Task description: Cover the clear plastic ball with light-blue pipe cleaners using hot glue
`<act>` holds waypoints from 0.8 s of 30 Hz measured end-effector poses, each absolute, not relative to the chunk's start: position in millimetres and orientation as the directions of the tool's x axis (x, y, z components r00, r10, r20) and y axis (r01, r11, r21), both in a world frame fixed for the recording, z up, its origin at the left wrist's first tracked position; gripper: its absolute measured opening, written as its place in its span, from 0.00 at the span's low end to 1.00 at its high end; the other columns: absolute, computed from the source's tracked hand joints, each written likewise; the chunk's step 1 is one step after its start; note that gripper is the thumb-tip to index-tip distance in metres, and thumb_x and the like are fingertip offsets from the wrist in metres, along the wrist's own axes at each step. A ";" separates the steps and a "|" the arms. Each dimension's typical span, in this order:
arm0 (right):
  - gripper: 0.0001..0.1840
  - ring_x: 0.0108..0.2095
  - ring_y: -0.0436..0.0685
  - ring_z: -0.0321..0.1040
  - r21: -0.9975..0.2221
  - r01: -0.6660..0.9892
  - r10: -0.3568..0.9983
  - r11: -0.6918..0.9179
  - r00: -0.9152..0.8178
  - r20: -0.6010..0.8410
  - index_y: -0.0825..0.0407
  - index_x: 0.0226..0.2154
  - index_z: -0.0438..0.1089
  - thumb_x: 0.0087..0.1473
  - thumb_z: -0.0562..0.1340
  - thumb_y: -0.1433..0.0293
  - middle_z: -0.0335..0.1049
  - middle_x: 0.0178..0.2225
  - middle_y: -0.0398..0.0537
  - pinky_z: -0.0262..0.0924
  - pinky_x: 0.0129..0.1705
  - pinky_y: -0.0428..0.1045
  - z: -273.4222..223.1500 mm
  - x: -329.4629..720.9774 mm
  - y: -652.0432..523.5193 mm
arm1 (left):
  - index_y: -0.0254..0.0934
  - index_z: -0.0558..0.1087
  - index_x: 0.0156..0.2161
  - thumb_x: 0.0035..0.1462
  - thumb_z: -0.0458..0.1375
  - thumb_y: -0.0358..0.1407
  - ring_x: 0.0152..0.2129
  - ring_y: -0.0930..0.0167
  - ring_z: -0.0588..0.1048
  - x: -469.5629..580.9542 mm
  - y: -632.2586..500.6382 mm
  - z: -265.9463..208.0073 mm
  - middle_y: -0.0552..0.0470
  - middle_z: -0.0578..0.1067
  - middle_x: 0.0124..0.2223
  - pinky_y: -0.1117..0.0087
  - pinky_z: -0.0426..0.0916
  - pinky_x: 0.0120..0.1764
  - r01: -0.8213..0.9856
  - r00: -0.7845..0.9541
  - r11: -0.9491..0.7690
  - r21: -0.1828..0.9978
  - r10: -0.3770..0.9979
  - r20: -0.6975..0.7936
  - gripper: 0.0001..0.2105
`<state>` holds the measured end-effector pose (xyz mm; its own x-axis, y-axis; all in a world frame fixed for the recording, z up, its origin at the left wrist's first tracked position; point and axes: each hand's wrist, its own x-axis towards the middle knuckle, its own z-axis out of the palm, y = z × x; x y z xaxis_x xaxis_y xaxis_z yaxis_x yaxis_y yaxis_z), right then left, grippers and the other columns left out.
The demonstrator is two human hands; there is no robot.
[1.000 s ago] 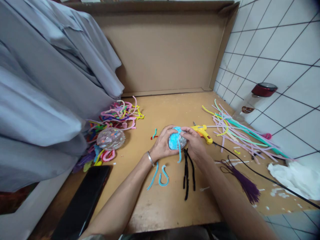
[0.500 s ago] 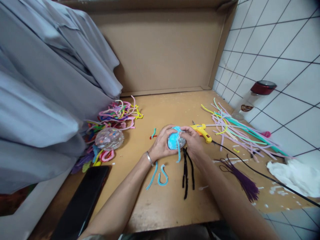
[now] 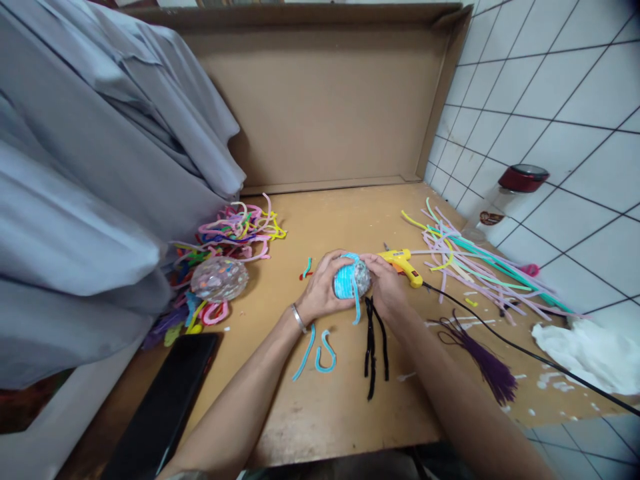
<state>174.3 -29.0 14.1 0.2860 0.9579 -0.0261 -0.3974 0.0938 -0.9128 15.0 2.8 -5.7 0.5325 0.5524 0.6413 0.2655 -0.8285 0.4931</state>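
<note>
Between my two hands is a small rounded object (image 3: 344, 283), part wrapped in rows of light-blue pipe cleaner and part crinkled silvery grey on the right. A loose blue pipe cleaner end (image 3: 357, 303) hangs down its front. My left hand (image 3: 320, 288) curls around the left side and holds it. My right hand (image 3: 386, 283) touches its upper right edge with bent fingers; the fingertips are partly hidden. Below lie two blue pipe cleaner pieces (image 3: 326, 360) and several black pipe cleaners (image 3: 371, 353). A yellow glue gun (image 3: 407, 267) rests just beyond my right hand.
Coloured pipe cleaners (image 3: 240, 230) and a clear crinkled ball (image 3: 219, 279) lie at left, near a black phone (image 3: 165, 400). At right are straight pipe cleaners (image 3: 470, 257), a jar (image 3: 505, 207), a purple tassel (image 3: 483, 363), white tissue (image 3: 590, 353) and the glue gun's cord (image 3: 490, 327).
The right thumb and fingers have drawn back from the front of the wrapped object to its upper right edge, uncovering more of the silvery part. The left hand keeps its hold.
</note>
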 end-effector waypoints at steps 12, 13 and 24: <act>0.15 0.33 0.53 0.67 -0.903 -0.428 0.965 0.026 0.246 -0.089 0.49 0.31 0.74 0.35 0.69 0.63 0.74 0.30 0.42 0.62 0.38 0.49 21.2 170.5 -34.1 | 0.41 0.68 0.54 0.42 0.72 0.37 0.54 0.57 0.69 16.3 0.9 3.0 0.42 0.67 0.55 0.54 0.67 0.57 0.300 0.492 -0.770 0.563 0.631 0.600 0.32; 0.16 0.33 0.53 0.67 -0.903 -0.428 0.965 0.027 0.247 -0.088 0.49 0.30 0.74 0.34 0.69 0.63 0.74 0.30 0.42 0.62 0.39 0.49 21.8 169.9 -34.3 | 0.41 0.69 0.54 0.41 0.72 0.37 0.54 0.57 0.70 16.3 1.4 2.7 0.42 0.67 0.54 0.55 0.67 0.56 0.288 0.487 -0.769 0.571 0.631 0.604 0.32; 0.17 0.38 0.56 0.69 -0.914 -0.400 0.962 0.071 0.270 -0.043 0.49 0.32 0.75 0.35 0.70 0.61 0.76 0.33 0.44 0.63 0.45 0.53 24.5 165.9 -35.9 | 0.42 0.71 0.54 0.39 0.73 0.36 0.56 0.57 0.69 16.1 1.9 1.5 0.44 0.69 0.55 0.55 0.66 0.57 0.327 0.438 -0.704 0.630 0.704 0.559 0.33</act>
<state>165.9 -35.9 24.5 0.2695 0.9620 -0.0430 -0.4003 0.0713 -0.9136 16.1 1.9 1.5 0.4381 0.7039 0.5592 0.3269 -0.7042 0.6303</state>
